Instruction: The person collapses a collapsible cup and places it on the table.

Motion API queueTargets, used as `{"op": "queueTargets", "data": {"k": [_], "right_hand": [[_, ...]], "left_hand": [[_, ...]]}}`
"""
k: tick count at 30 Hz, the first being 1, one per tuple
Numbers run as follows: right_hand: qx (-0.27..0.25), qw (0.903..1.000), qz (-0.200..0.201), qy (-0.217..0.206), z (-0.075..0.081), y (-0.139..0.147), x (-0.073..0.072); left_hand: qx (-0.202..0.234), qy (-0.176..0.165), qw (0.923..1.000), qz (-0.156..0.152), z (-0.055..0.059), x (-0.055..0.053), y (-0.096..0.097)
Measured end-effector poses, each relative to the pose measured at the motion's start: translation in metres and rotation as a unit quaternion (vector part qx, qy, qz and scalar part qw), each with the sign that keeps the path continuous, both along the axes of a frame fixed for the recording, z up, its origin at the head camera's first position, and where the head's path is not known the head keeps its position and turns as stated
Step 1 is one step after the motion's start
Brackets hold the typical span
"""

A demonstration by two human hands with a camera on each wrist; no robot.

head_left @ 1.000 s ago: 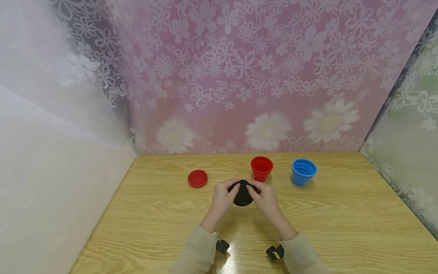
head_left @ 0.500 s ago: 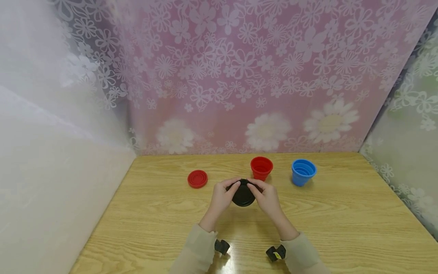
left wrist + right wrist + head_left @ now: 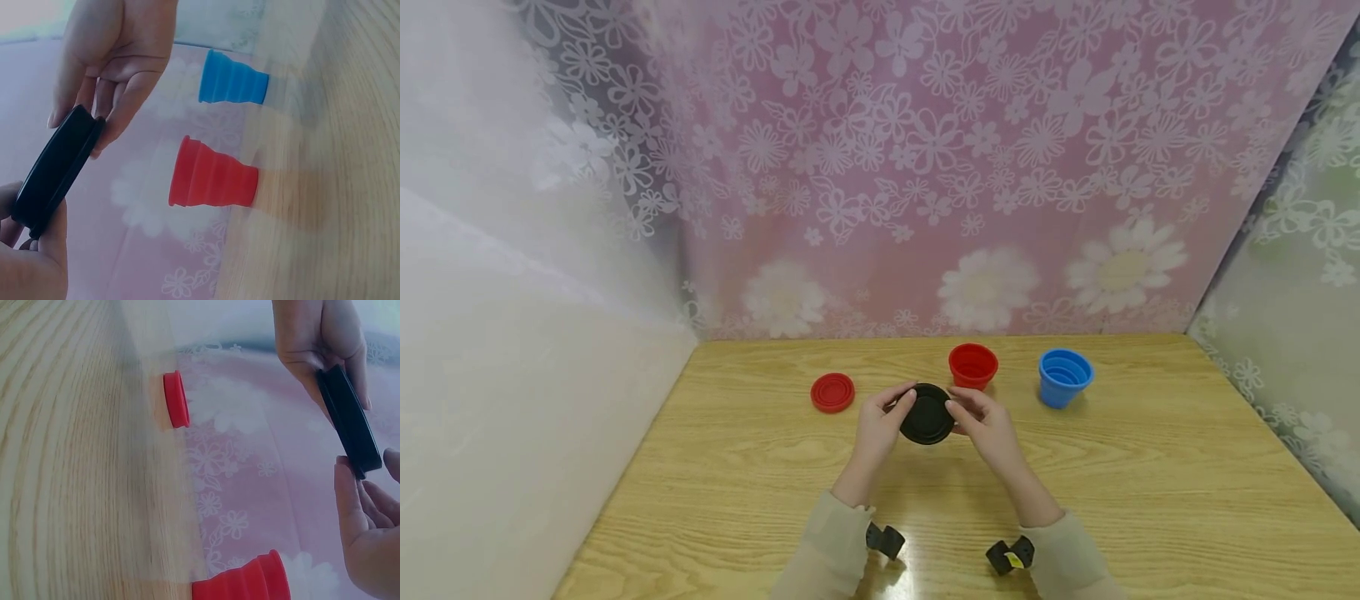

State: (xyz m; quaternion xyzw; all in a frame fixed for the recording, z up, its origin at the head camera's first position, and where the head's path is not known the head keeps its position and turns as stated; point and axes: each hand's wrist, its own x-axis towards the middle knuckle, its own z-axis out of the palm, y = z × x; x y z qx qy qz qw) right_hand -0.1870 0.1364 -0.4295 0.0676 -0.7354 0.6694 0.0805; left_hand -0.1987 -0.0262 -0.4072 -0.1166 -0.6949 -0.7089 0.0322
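Note:
A black collapsible cup (image 3: 927,413), folded flat into a disc, is held up over the table between both hands. My left hand (image 3: 880,423) pinches its left rim, thumb on the near face and fingers behind. At the opposite rim, my right hand (image 3: 988,427) has its thumb by the near face and its fingers behind the edge. In the right wrist view the cup (image 3: 350,422) shows edge-on, tilted. Just behind the right hand stands an unfolded red collapsible cup (image 3: 973,365), its base partly hidden in the head view.
An unfolded blue collapsible cup (image 3: 1064,377) stands to the right of the red one. Left of the hands, a red collapsible cup folded flat (image 3: 832,392) lies on the wooden table (image 3: 737,500). A pink flowered curtain (image 3: 880,208) hangs along the table's back edge.
The black cup, bulging at first, is now a flat disc. It has risen and shifted slightly left, its face turned toward the head camera. The hands have spread from its top to its sides.

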Motion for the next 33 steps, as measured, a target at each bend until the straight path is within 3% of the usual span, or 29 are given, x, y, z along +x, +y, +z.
{"op": "queueTargets", "data": {"k": [5, 14, 21, 25, 33], "right_hand": [[-0.015, 0.9987, 0.027, -0.040, -0.004, 0.004, -0.002], [-0.029, 0.9964, 0.039, -0.069, -0.005, 0.005, -0.003], [-0.057, 0.9955, 0.005, -0.076, -0.005, 0.006, -0.004], [-0.058, 0.9952, -0.013, -0.077, -0.005, 0.007, -0.005], [-0.047, 0.9965, -0.021, -0.065, -0.005, 0.007, -0.005]], "left_hand": [[0.005, -0.002, 0.9996, 0.026, 0.003, 0.001, -0.003], [0.002, -0.013, 0.9997, 0.019, 0.004, 0.000, -0.004], [0.030, -0.058, 0.9975, -0.025, -0.001, -0.003, -0.009], [0.005, -0.055, 0.9981, -0.026, -0.003, -0.002, -0.011], [-0.068, -0.033, 0.9971, 0.015, 0.000, -0.001, -0.012]]}}
